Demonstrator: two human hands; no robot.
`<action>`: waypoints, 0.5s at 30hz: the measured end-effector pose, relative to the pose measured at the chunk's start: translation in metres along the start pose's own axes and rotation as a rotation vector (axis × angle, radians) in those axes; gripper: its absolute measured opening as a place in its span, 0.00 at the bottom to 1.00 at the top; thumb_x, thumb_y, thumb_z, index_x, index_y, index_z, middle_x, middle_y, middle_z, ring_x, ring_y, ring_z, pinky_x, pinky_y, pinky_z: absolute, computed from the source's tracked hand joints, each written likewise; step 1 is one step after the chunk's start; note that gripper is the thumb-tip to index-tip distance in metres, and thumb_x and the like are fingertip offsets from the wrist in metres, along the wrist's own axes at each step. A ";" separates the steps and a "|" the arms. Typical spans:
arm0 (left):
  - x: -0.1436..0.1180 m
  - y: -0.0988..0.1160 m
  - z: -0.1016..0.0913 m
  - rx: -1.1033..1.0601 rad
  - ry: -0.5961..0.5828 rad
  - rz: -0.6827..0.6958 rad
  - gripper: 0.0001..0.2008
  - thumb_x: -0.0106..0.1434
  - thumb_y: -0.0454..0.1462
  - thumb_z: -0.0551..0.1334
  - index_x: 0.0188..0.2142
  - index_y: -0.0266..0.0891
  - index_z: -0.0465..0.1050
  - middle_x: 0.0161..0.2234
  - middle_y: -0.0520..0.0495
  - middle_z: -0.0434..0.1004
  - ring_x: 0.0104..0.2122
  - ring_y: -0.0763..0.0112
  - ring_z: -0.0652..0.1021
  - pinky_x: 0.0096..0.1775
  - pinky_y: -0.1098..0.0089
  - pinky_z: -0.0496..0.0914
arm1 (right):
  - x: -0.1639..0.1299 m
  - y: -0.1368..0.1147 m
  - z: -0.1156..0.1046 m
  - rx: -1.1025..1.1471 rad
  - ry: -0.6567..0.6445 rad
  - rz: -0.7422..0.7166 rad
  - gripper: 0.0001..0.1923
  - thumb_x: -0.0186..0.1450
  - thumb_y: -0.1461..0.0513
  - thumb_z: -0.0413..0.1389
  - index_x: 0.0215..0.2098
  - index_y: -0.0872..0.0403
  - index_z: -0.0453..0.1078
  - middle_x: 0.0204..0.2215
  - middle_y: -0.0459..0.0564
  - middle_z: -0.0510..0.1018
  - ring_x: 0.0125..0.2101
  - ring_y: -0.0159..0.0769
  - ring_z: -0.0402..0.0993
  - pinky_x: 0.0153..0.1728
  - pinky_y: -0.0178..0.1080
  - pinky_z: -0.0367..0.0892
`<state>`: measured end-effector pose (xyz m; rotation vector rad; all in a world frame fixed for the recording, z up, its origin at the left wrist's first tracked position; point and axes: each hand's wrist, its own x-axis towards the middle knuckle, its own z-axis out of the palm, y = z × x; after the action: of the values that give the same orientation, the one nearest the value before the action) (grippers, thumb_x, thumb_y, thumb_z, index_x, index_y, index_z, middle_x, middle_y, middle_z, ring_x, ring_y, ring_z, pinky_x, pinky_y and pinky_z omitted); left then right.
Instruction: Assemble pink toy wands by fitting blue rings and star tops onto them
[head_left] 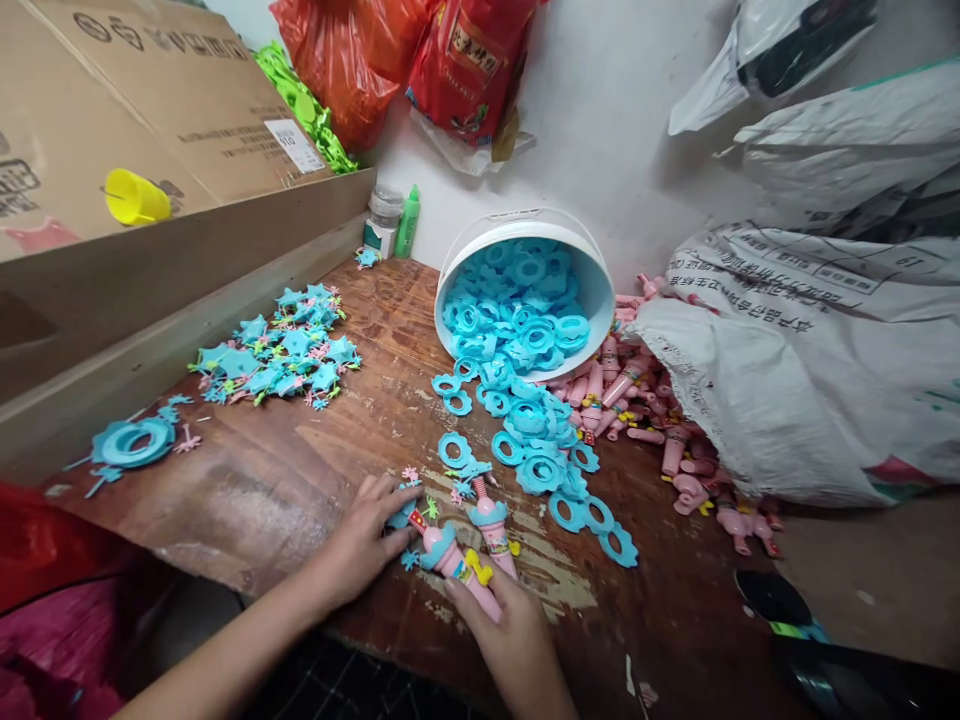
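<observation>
The right hand point(504, 625) is closed around the lower end of a pink toy wand point(459, 565), which lies nearly flat on the wooden counter point(285, 480). Its long axis runs diagonally, the handle end in the palm and the blue-collared head pointing up and to the left, away from the person. A yellow clip sits on its shaft just above the fingers. A second pink wand point(491, 525) lies just beside it on the right, roughly parallel, head also pointing away (whether the hand grips this one too cannot be told). The left hand point(367, 540) rests palm down just left of the wand's head, fingers bent and narrow, fingertips touching a small blue star piece point(401, 515).

Beyond the wand's head, a trail of blue flower-shaped rings point(536, 455) spreads across the counter up to a white bucket point(596, 275) tipped on its side, its mouth facing the person; it is well filled with the same blue rings, which spill out of it. Right of the bucket lies a heap of pink wand bodies point(637, 400), tumbling from the open mouth of a white woven sack point(810, 380). Far left of the wand, a pile of blue stars and small coloured bits point(281, 350) lies on the counter, with a larger blue ring point(135, 442) nearer the edge. Behind that stands a cardboard box point(150, 130) with a yellow cup point(135, 197) on it.
</observation>
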<state>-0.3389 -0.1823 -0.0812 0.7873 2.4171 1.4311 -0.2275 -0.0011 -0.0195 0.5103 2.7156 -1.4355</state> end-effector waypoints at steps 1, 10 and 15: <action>0.000 0.000 0.000 -0.001 -0.006 0.004 0.21 0.65 0.33 0.60 0.57 0.46 0.76 0.48 0.42 0.76 0.50 0.55 0.72 0.53 0.55 0.69 | 0.000 -0.001 0.000 0.009 0.009 0.003 0.21 0.64 0.54 0.58 0.52 0.51 0.80 0.42 0.57 0.85 0.46 0.50 0.81 0.50 0.43 0.75; -0.001 -0.012 0.011 0.001 0.085 0.065 0.28 0.63 0.28 0.58 0.62 0.46 0.70 0.48 0.42 0.79 0.48 0.57 0.74 0.51 0.56 0.71 | 0.001 0.000 -0.010 -0.016 -0.104 0.039 0.19 0.65 0.52 0.59 0.47 0.53 0.81 0.50 0.59 0.83 0.47 0.51 0.81 0.49 0.43 0.75; -0.001 -0.016 0.014 0.014 0.117 0.120 0.26 0.65 0.29 0.59 0.61 0.45 0.70 0.44 0.43 0.79 0.45 0.58 0.74 0.48 0.60 0.72 | 0.003 -0.007 -0.012 0.013 -0.154 0.133 0.22 0.64 0.49 0.59 0.51 0.50 0.80 0.51 0.56 0.83 0.50 0.51 0.80 0.50 0.43 0.74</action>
<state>-0.3367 -0.1788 -0.1022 0.8900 2.5065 1.5463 -0.2310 0.0060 -0.0074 0.5456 2.5051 -1.3977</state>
